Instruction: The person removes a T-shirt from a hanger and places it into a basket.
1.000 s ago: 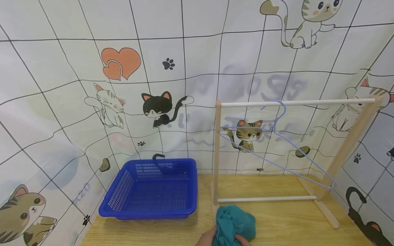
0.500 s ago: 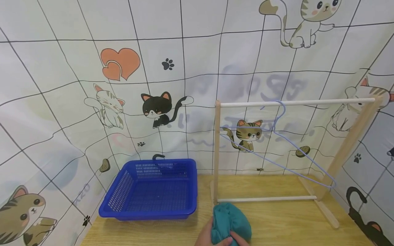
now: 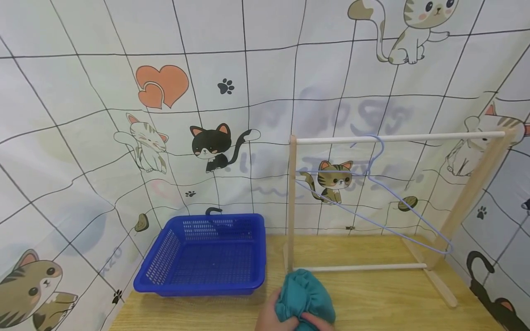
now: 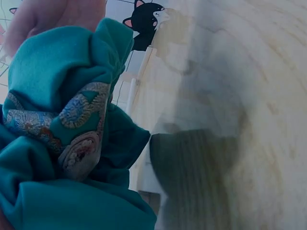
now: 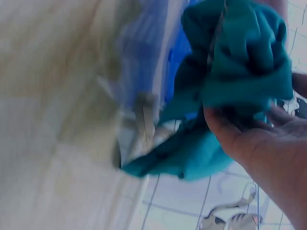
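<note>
A bunched teal cloth [image 3: 305, 294] with a patterned trim [image 4: 81, 129] is held between both hands, low over the wooden table [image 3: 372, 299], just in front of the rack's left post. My left hand [image 3: 266, 317] grips its left side. My right hand [image 3: 316, 321] grips it from below, with the thumb [image 5: 225, 129] pressed into the fabric [image 5: 240, 62]. Part of a hand [image 4: 57, 14] shows above the cloth in the left wrist view. Only the tops of the hands show in the head view.
A blue perforated basket [image 3: 215, 217] with nothing in it sits on the table to the left of the cloth. A small wooden clothes rack [image 3: 291, 202] stands at the right, with a pale blue wire hanger [image 3: 383, 148] on its top rail. A cat-print sheet backs the scene.
The cloth bundle and both hands have shifted a little to the left, toward the basket. The bundle looks more tightly bunched. Basket, rack and hanger have not moved.
</note>
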Demonstrator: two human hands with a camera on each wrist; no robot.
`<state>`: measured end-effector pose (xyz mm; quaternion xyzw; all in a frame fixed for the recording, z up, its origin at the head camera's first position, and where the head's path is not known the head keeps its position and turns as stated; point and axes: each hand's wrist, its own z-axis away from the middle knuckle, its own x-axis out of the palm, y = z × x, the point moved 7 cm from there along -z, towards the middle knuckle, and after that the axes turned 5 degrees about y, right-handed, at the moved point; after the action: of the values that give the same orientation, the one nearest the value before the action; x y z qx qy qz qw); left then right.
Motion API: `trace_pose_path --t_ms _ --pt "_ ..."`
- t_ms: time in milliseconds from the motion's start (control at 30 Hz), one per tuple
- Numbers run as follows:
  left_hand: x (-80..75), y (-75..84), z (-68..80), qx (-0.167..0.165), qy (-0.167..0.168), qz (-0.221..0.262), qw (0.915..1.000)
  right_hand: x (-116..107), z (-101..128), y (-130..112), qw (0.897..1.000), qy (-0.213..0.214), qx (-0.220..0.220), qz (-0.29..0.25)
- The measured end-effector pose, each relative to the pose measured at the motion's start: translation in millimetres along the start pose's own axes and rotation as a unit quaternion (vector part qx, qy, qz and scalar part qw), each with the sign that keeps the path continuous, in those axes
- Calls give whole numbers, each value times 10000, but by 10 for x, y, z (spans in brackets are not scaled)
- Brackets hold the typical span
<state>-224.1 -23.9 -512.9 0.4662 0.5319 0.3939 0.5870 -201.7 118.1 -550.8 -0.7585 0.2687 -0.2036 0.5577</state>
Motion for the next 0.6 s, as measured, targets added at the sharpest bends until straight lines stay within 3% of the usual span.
trace_pose_path --t_ms 67,100,267,367,433,500,533,600 --pt "-32 18 -2 40 -14 57 10000 39 -21 -288 9953 259 -134 927" --pt "-49 27 -3 57 2 39 10000 49 -9 -406 9932 369 55 1106" --pt "-107 52 -11 10 56 -29 10000 -25 97 -748 9924 459 796 818" --pt "-132 68 -10 26 66 -44 10000 -174 187 -804 9847 679 1181 1086" --pt "-151 83 -11 69 73 -42 9999 -309 256 -802 9706 972 1522 1591" --pt "-168 98 -8 71 43 14 10000 -430 329 -820 9495 1240 1721 2313" --pt "-180 107 -6 87 40 51 9999 -477 356 -849 9360 1348 1664 2794" --pt "-208 134 -4 126 57 83 9999 -523 394 -940 9040 1474 1019 3882"
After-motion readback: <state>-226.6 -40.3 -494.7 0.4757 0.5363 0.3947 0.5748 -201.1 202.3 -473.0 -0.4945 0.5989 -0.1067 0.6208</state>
